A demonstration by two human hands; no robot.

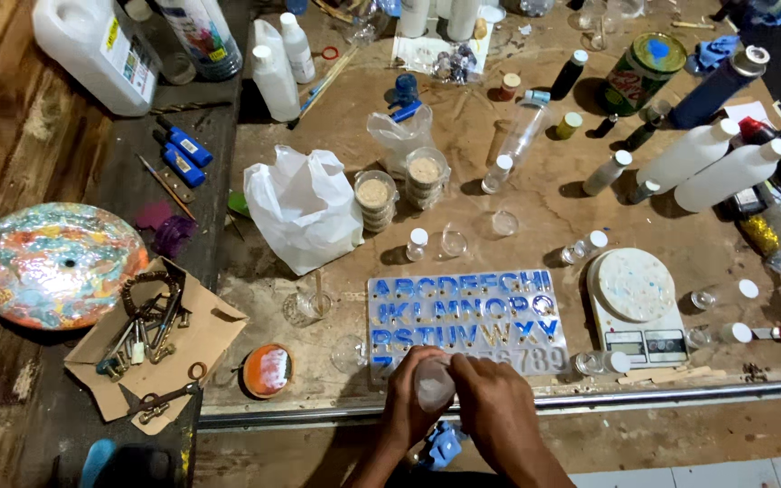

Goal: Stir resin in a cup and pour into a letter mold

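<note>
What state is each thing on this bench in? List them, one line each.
Small cup: held between both hands, whitish contents.
Left hand: gripping the cup.
Right hand: on the cup.
Letter mould: flat, most letters filled blue, lower right cells unfilled.
Scale: pan bare.
White bag: crumpled, open at top.
Two white bottles: lying on their sides, capped.

1 head-worn camera looks steeply down on a brown worktable (589,208) from the person's near side, facing away from the body toward the cluttered far edge at the top of the frame. It sits fairly close: the left hand (409,402) and right hand (499,407) enter at bottom centre, the table fills most of the frame, and dark wood runs along the left.
</note>
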